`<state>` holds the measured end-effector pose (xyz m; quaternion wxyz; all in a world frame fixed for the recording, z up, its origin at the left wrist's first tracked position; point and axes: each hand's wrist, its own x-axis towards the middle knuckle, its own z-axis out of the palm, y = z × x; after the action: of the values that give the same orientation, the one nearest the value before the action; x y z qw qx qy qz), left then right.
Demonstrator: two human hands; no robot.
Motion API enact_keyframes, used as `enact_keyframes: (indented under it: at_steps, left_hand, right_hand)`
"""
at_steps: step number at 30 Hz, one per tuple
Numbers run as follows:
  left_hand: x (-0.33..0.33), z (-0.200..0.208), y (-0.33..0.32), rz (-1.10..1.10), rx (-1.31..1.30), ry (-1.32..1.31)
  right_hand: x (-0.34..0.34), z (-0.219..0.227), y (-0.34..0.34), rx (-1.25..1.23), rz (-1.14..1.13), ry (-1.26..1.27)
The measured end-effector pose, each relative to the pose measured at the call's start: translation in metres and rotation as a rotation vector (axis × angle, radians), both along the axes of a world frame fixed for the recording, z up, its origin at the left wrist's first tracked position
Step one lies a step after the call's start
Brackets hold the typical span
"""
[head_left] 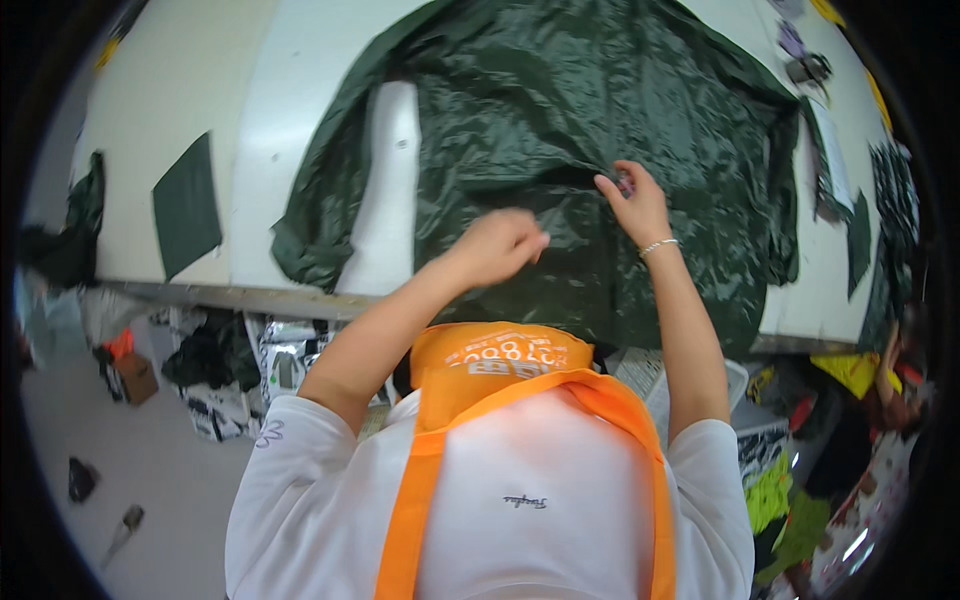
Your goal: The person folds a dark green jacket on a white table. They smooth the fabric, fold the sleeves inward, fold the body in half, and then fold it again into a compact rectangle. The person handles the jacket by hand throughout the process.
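1. The dark green, glossy, jacket-shaped garment [520, 110] lies spread beneath and beyond both hands, its long axis running away from the wearer.
2. Its straight lengthwise seam [607, 275] passes between the hands, the right hand [638, 203] being nearer, just beside it.
3. That hand's thumb and fingers close round a small reddish thing [626, 183], too tiny to name.
4. The left hand [497, 245] is apart from it, curled and blurred over the garment; I can't tell whether it grips anything.
5. Under them the material looks slick, thin and crinkled.
6. Left of the hands, a flat, four-sided green panel [187, 205] rests on the smooth white worktop [300, 100].
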<state>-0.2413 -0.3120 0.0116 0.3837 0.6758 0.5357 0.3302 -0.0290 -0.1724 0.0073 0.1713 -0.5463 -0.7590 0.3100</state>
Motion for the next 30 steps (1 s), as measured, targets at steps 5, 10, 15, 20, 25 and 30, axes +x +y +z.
enact_keyframes:
  at_steps: [5,10,15,20,25,30]
  left_hand:
    - [-0.079,-0.004,-0.118,0.841,0.284,0.461]
    - [-0.174,-0.047,-0.188,1.652,-0.325,0.013]
    - [-0.104,0.005,-0.166,1.383,-0.338,-1.007]
    - [0.004,0.060,-0.147,1.116,-0.304,-1.490]
    - [0.061,0.021,-0.153,0.727,-0.300,-1.871]
    - [0.072,-0.014,-0.155,1.104,-0.296,-1.172]
  right_hand:
    - [-0.017,-0.017,0.001,0.086,0.272,0.256]
    - [-0.021,-0.010,-0.028,-0.203,0.427,-0.111]
    - [-0.025,0.007,-0.055,-0.280,0.370,0.220]
    - [-0.076,0.042,-0.109,-0.505,0.438,0.924]
    - [-0.074,0.061,-0.122,-0.608,0.509,0.699]
    - [-0.040,0.079,-0.111,-0.679,0.558,0.697]
